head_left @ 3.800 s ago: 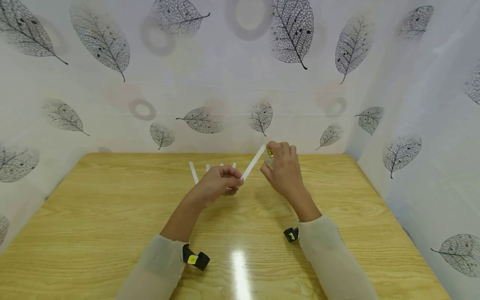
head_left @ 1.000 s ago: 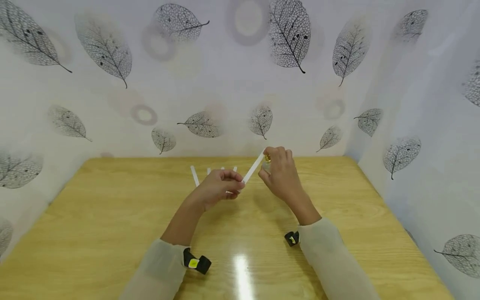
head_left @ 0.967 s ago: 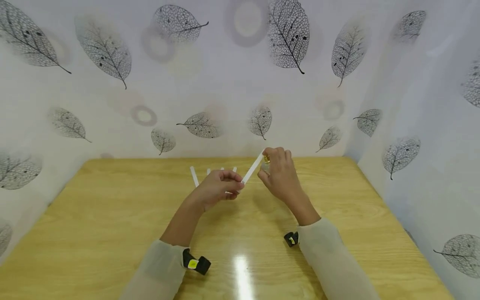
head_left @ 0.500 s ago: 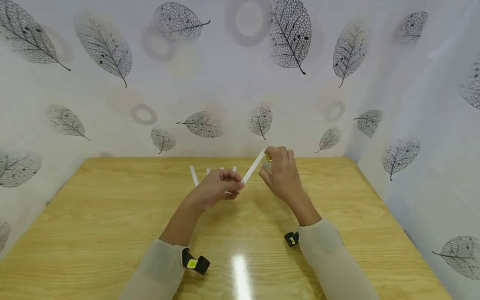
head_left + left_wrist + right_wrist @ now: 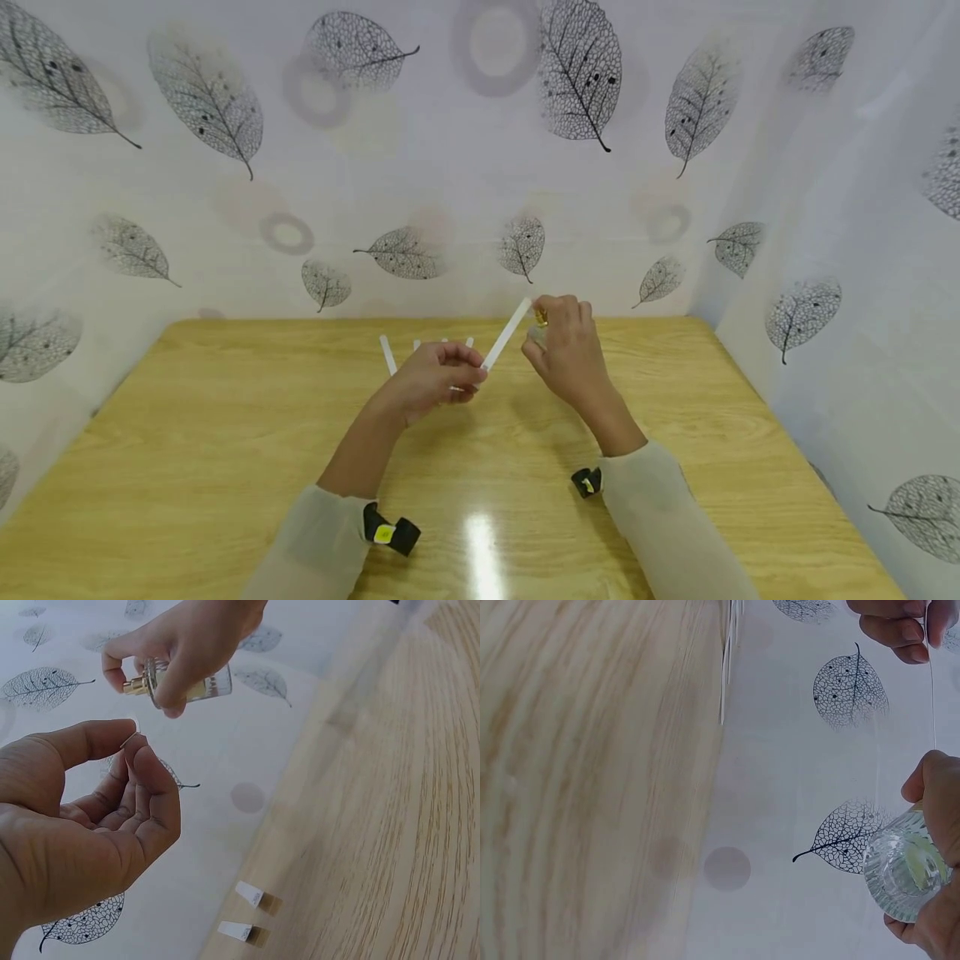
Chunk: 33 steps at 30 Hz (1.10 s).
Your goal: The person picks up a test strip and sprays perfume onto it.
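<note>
My left hand [image 5: 435, 379] pinches the lower end of a white paper strip [image 5: 507, 333] between thumb and fingertips. The strip slants up and to the right, over the back of the table. In my right hand [image 5: 572, 350] is a clear glass perfume bottle [image 5: 216, 684] with a gold spray nozzle [image 5: 135, 686]. The index finger rests on the top of the nozzle. In the left wrist view the nozzle end faces toward the left hand's side. The right wrist view shows the bottle's ribbed glass base [image 5: 900, 874], with the fingers curled round it.
Several more white strips [image 5: 387, 353] stick up near the table's back edge, partly hidden behind the left hand. The wooden table [image 5: 225, 450] runs back to a white leaf-print cloth [image 5: 450, 150], which also covers the sides.
The right hand with the perfume bottle has shifted slightly right, widening the gap to the strip. The left hand keeps its pinch. The whole head view has moved a little.
</note>
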Available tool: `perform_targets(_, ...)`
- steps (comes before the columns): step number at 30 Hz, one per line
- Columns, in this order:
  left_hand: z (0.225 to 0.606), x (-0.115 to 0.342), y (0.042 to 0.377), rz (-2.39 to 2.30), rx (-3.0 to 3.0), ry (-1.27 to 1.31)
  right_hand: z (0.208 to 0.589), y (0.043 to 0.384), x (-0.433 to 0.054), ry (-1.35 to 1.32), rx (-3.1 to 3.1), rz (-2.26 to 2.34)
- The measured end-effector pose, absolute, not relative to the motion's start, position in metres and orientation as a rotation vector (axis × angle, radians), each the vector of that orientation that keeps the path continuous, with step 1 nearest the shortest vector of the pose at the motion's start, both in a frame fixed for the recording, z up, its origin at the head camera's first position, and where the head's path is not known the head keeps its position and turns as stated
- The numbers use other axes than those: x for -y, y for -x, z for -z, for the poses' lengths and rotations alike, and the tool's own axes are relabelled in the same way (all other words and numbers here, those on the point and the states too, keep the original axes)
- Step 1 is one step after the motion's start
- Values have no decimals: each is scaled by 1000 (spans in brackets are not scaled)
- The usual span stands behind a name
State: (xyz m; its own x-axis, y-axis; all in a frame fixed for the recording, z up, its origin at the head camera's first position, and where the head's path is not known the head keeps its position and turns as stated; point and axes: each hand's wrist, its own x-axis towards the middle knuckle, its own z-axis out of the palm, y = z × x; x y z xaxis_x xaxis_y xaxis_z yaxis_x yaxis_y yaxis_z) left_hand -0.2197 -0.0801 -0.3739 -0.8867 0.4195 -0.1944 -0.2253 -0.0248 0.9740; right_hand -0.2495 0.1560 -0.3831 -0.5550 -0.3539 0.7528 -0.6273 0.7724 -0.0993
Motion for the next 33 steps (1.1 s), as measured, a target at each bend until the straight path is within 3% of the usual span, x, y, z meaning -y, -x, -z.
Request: perform_targets(33, 375, 78, 219, -1936, -1845, -207, 389, 250, -154, -708, 2188, -460)
